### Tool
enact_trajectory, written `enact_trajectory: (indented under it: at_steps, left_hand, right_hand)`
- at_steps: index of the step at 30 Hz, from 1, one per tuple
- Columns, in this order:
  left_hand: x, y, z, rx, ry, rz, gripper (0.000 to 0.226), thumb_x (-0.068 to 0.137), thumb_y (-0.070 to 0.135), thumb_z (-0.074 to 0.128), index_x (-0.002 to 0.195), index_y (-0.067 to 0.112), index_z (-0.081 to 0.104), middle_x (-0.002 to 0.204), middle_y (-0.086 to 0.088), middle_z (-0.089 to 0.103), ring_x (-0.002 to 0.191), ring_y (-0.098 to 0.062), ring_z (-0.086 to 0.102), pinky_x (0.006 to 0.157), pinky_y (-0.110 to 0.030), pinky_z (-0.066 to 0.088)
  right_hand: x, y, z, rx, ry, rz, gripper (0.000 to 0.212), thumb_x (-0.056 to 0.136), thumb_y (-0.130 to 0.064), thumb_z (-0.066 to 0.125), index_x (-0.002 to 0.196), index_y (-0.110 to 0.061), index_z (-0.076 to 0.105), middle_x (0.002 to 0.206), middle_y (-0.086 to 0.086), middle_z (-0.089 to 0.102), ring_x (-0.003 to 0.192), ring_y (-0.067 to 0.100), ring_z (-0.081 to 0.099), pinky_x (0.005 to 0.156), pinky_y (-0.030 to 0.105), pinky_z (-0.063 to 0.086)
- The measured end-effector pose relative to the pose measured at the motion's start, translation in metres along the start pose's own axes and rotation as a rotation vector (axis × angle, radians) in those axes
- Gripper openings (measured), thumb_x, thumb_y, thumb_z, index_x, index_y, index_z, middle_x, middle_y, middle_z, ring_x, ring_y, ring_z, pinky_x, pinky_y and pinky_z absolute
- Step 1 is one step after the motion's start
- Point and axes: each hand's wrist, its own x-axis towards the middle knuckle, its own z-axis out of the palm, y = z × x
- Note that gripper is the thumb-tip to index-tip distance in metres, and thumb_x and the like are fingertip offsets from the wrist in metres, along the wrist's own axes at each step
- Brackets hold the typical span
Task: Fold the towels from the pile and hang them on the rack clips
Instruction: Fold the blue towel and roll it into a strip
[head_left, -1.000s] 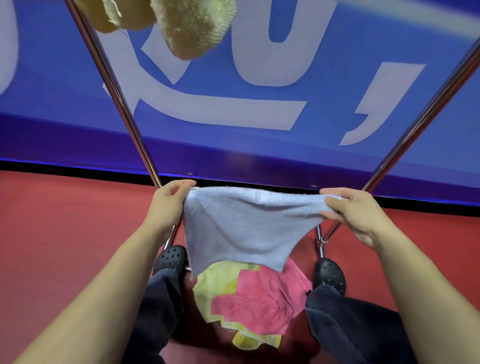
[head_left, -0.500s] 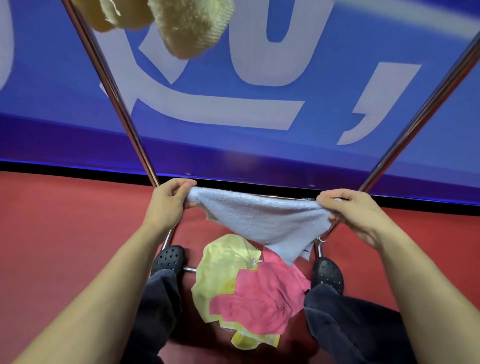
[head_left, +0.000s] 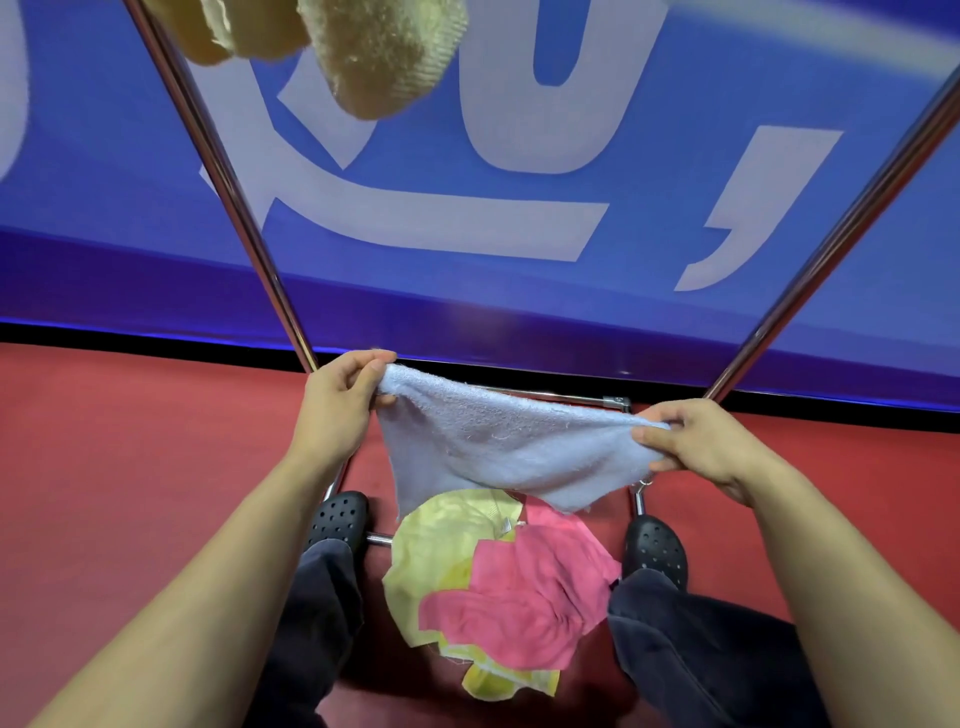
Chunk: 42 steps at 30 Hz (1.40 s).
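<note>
Lower now, the light blue towel (head_left: 498, 447) hangs wider between left hand (head_left: 340, 397) and right hand (head_left: 698, 441), both pinching its corners above the pile (head_left: 498, 587) at lower centre.

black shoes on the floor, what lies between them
In the head view, a yellow towel and a pink towel lie heaped between the black shoes.

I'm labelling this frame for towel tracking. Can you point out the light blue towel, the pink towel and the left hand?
light blue towel (head_left: 498, 447): head view, middle of its cloth.
pink towel (head_left: 524, 597): head view, its centre.
left hand (head_left: 340, 397): head view, back of the hand.
</note>
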Motion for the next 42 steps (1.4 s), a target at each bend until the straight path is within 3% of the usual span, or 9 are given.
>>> enact_trajectory:
  at_steps: [3, 6, 9, 14, 18, 23, 31, 39, 42]
  left_hand:
    - [0.001, -0.003, 0.0, 0.012, -0.007, 0.008, 0.02, 0.105, 0.013, 0.055, 0.113, 0.011, 0.073, 0.11, -0.006, 0.073, 0.089, -0.01, 0.07, 0.079, -0.019, 0.06]
    - [0.002, -0.004, -0.002, 0.009, 0.006, -0.011, 0.02, 0.104, 0.014, 0.056, 0.113, 0.011, 0.074, 0.108, -0.006, 0.075, 0.087, -0.01, 0.073, 0.083, -0.023, 0.06]
    - [0.002, -0.004, -0.003, 0.009, 0.015, -0.035, 0.02, 0.103, 0.012, 0.058, 0.113, 0.008, 0.074, 0.103, -0.008, 0.076, 0.085, -0.013, 0.073, 0.082, -0.022, 0.061]
    - [0.001, -0.001, -0.008, 0.169, -0.03, -0.005, 0.025, 0.091, 0.011, 0.074, 0.116, 0.01, 0.074, 0.102, -0.003, 0.077, 0.092, -0.013, 0.072, 0.093, -0.034, 0.057]
    - [-0.004, 0.004, -0.008, 0.439, -0.041, 0.086, 0.03, 0.086, 0.019, 0.08, 0.115, 0.016, 0.076, 0.086, 0.012, 0.07, 0.073, -0.003, 0.061, 0.079, -0.026, 0.047]
    - [-0.006, 0.006, -0.008, 0.624, -0.002, 0.143, 0.03, 0.087, 0.029, 0.079, 0.115, 0.019, 0.077, 0.102, 0.004, 0.074, 0.089, -0.012, 0.062, 0.082, -0.025, 0.042]
    - [-0.004, 0.004, -0.008, 0.759, -0.103, 0.226, 0.022, 0.096, 0.028, 0.068, 0.114, 0.019, 0.076, 0.103, 0.001, 0.066, 0.097, -0.022, 0.064, 0.085, -0.033, 0.045]
    - [-0.003, 0.004, -0.009, 0.83, -0.127, 0.239, 0.016, 0.097, 0.031, 0.066, 0.105, 0.02, 0.074, 0.098, 0.0, 0.061, 0.092, -0.026, 0.063, 0.081, -0.038, 0.047]
    - [-0.002, 0.0, -0.01, 0.759, -0.143, 0.203, 0.012, 0.099, 0.029, 0.063, 0.1, 0.018, 0.068, 0.103, 0.0, 0.052, 0.092, -0.022, 0.059, 0.086, -0.037, 0.047]
  right_hand:
    - [0.003, 0.002, -0.001, 0.047, 0.068, -0.009, 0.007, 0.092, -0.011, 0.072, 0.098, -0.01, 0.075, 0.102, 0.02, 0.073, 0.076, 0.028, 0.066, 0.081, 0.053, 0.059]
    - [0.002, 0.0, 0.0, 0.112, 0.124, -0.037, 0.009, 0.092, -0.011, 0.073, 0.101, -0.009, 0.074, 0.102, 0.013, 0.07, 0.079, 0.018, 0.064, 0.066, 0.028, 0.062]
    - [0.001, -0.001, -0.002, 0.138, 0.183, -0.075, 0.002, 0.092, -0.008, 0.073, 0.091, -0.008, 0.075, 0.101, 0.006, 0.073, 0.078, 0.011, 0.064, 0.063, 0.018, 0.059]
    - [-0.002, -0.002, -0.008, 0.086, 0.172, -0.096, 0.008, 0.081, -0.012, 0.084, 0.088, -0.012, 0.079, 0.092, 0.008, 0.079, 0.076, 0.014, 0.069, 0.079, 0.03, 0.057]
    - [-0.005, -0.005, -0.01, -0.086, 0.13, -0.064, 0.02, 0.074, -0.01, 0.089, 0.09, -0.015, 0.078, 0.089, 0.003, 0.079, 0.083, 0.018, 0.071, 0.085, 0.035, 0.056]
    - [-0.006, -0.005, -0.014, -0.193, 0.173, -0.122, 0.01, 0.082, -0.016, 0.084, 0.092, -0.014, 0.08, 0.089, -0.003, 0.078, 0.087, 0.014, 0.071, 0.084, 0.03, 0.054]
    - [-0.009, -0.007, -0.019, -0.23, 0.295, -0.139, 0.007, 0.078, -0.022, 0.087, 0.078, -0.021, 0.08, 0.078, -0.005, 0.076, 0.078, 0.011, 0.07, 0.072, 0.03, 0.051]
    - [-0.012, -0.007, -0.021, -0.276, 0.304, -0.135, 0.005, 0.081, -0.027, 0.084, 0.08, -0.027, 0.079, 0.08, -0.006, 0.076, 0.084, 0.016, 0.071, 0.079, 0.036, 0.056]
    - [-0.014, -0.009, -0.021, -0.296, 0.334, -0.183, 0.009, 0.08, -0.026, 0.085, 0.079, -0.02, 0.079, 0.084, -0.01, 0.07, 0.087, 0.017, 0.066, 0.082, 0.036, 0.051]
